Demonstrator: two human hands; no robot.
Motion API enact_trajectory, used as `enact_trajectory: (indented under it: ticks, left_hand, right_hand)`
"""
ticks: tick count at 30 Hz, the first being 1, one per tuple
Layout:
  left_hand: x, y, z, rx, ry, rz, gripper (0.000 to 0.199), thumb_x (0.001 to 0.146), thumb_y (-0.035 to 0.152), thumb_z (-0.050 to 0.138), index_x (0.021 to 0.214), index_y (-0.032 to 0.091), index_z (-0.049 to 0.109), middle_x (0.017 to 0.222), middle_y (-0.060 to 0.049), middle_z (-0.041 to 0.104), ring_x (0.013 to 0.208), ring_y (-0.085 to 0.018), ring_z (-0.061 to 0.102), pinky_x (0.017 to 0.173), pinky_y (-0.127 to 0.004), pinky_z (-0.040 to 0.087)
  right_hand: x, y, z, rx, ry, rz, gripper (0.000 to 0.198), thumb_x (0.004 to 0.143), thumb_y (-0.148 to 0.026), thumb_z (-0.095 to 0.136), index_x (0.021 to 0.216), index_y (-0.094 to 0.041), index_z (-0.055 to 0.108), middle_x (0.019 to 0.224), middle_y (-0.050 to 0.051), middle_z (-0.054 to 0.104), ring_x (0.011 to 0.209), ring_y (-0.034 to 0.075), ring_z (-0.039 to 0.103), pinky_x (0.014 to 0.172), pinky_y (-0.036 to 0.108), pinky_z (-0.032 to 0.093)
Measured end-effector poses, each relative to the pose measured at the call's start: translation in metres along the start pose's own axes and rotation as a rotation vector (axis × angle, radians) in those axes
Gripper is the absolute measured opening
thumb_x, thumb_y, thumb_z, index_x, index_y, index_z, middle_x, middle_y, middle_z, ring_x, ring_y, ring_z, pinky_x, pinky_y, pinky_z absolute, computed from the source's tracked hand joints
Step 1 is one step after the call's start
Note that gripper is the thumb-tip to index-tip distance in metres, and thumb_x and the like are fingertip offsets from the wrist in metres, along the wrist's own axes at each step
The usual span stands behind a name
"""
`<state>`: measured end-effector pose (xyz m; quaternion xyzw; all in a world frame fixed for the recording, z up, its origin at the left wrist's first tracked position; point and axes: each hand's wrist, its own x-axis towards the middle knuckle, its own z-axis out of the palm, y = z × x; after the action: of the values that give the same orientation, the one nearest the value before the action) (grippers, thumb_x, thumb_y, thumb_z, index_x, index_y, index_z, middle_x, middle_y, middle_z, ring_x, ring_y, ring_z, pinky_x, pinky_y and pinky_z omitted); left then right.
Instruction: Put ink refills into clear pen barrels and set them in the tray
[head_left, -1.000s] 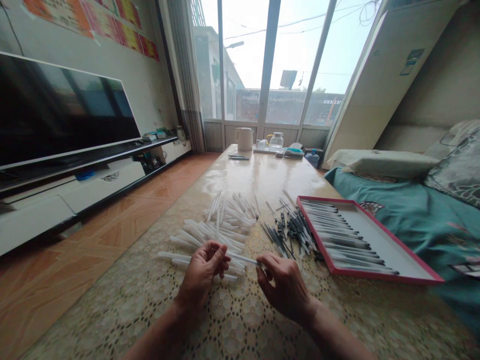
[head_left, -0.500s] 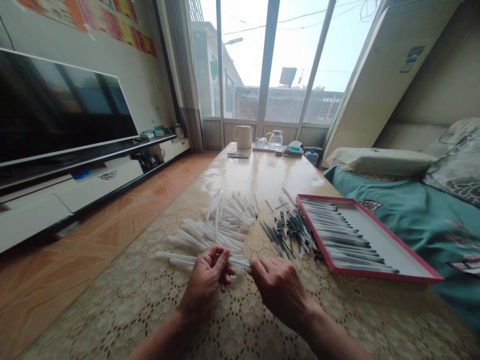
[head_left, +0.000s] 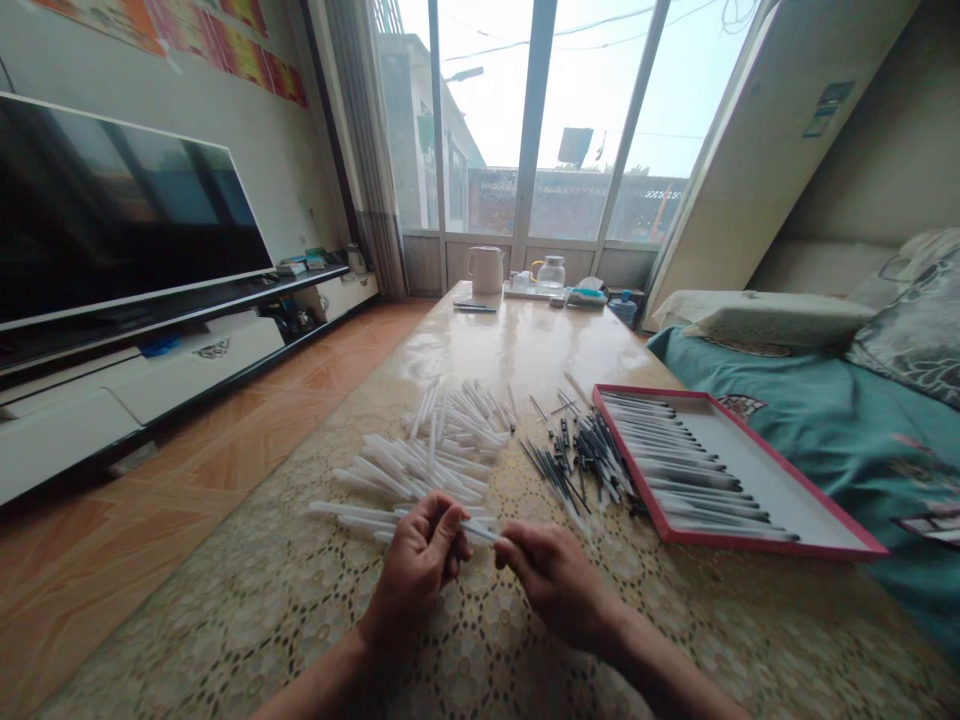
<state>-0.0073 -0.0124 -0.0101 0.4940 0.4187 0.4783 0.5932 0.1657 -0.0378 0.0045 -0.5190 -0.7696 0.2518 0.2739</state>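
Between my hands is a slim whitish pen barrel [head_left: 480, 531], held low over the table's near part. My left hand [head_left: 426, 545] is closed round its left part, thumb on top. At the right end my right hand [head_left: 551, 572] pinches it, its fingers curled and hiding the tip. Just beyond my left hand lies a pile of white translucent pen barrels [head_left: 420, 465]. To its right is a heap of dark pen refills and small black parts [head_left: 581, 455]. A red-rimmed box [head_left: 787, 480] holds a row of pens with black ends [head_left: 697, 465].
A patterned cloth covers the long table [head_left: 480, 650]. At its far end stand a kettle [head_left: 486, 270], a glass pitcher [head_left: 551, 275] and a tissue pack [head_left: 586, 293]. A sofa with a teal cover [head_left: 810, 410] is on the right, a television [head_left: 127, 220] on the left.
My right hand has turned slightly, and its fingers sit lower on the barrel's end. More of the pen barrel shows between my hands, now slanting down to the right.
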Motion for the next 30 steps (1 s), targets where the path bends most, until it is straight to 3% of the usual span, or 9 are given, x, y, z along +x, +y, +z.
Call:
enact_trajectory:
  ticks: [3,5,7,10,14,17,19,23,30]
  left_hand:
    - [0.000,0.003,0.003,0.004,-0.024,-0.009,0.031,0.076,0.047,0.060,0.072,0.018,0.049,0.048,0.005,0.054,0.034,-0.003,0.038,0.033,-0.013,0.026]
    - [0.001,0.004,0.006,-0.013,-0.020,-0.012,0.032,0.075,0.049,0.060,0.076,0.018,0.051,0.049,0.005,0.055,0.034,-0.004,0.039,0.032,-0.014,0.028]
    - [0.004,0.006,0.008,-0.023,-0.011,-0.002,0.037,0.075,0.049,0.060,0.093,0.018,0.053,0.051,0.005,0.057,0.035,-0.007,0.043,0.032,-0.015,0.032]
    - [0.007,0.007,0.007,-0.004,0.018,0.044,0.055,0.077,0.048,0.059,0.120,0.018,0.043,0.054,0.004,0.060,0.036,-0.009,0.046,0.031,-0.016,0.035]
    - [0.007,0.007,0.006,0.004,0.065,0.087,0.052,0.077,0.048,0.058,0.116,0.016,0.045,0.052,0.005,0.058,0.035,-0.008,0.043,0.030,-0.016,0.033]
    - [0.006,0.007,0.006,0.005,0.079,0.100,0.045,0.078,0.046,0.058,0.110,0.017,0.049,0.052,0.005,0.058,0.035,-0.008,0.043,0.031,-0.016,0.033]
    - [0.005,0.008,0.006,0.001,0.097,0.095,0.042,0.077,0.046,0.059,0.107,0.017,0.050,0.052,0.005,0.058,0.035,-0.007,0.043,0.032,-0.016,0.033]
    - [0.004,0.010,0.007,-0.002,0.121,0.086,0.040,0.076,0.046,0.060,0.103,0.017,0.051,0.050,0.005,0.057,0.035,-0.008,0.042,0.032,-0.016,0.032]
    - [0.006,0.011,0.007,-0.027,0.144,0.099,0.039,0.076,0.046,0.060,0.102,0.018,0.052,0.050,0.006,0.057,0.033,-0.007,0.041,0.031,-0.016,0.031]
  right_hand:
    - [0.004,0.001,-0.006,0.245,-0.119,0.064,0.037,0.091,-0.032,0.041,0.068,-0.014,0.064,0.051,-0.004,0.044,0.048,0.007,0.039,0.047,0.018,0.027]
    - [0.005,0.001,-0.011,0.224,-0.115,0.069,0.036,0.089,-0.033,0.044,0.067,-0.014,0.064,0.050,-0.005,0.042,0.047,0.007,0.037,0.046,0.018,0.026]
    - [0.006,0.002,-0.017,0.124,-0.053,0.038,0.032,0.088,-0.031,0.046,0.067,-0.014,0.064,0.052,-0.004,0.045,0.050,0.007,0.039,0.048,0.019,0.027]
    - [0.007,0.009,-0.030,0.025,0.075,-0.001,0.029,0.088,-0.031,0.047,0.069,-0.016,0.063,0.056,-0.003,0.050,0.055,0.009,0.044,0.052,0.021,0.031]
    - [0.012,0.021,-0.057,0.166,0.236,0.051,0.030,0.091,-0.034,0.040,0.080,-0.015,0.060,0.057,-0.003,0.051,0.051,0.009,0.046,0.048,0.021,0.035]
    - [0.017,0.028,-0.085,0.265,0.322,0.114,0.027,0.091,-0.033,0.037,0.099,-0.015,0.055,0.060,-0.002,0.056,0.048,0.010,0.051,0.047,0.021,0.040]
    - [0.020,0.034,-0.105,0.165,0.355,0.175,0.026,0.090,-0.029,0.038,0.107,-0.015,0.050,0.066,0.001,0.063,0.055,0.012,0.058,0.052,0.022,0.044]
    - [0.023,0.060,-0.146,-0.366,0.407,0.402,0.019,0.090,-0.022,0.039,0.100,-0.016,0.054,0.077,0.006,0.069,0.070,0.014,0.064,0.062,0.022,0.045]
    - [0.026,0.133,-0.182,-0.716,0.447,0.602,0.016,0.081,-0.014,0.052,0.092,-0.015,0.062,0.104,0.016,0.062,0.104,0.028,0.054,0.082,0.037,0.038]
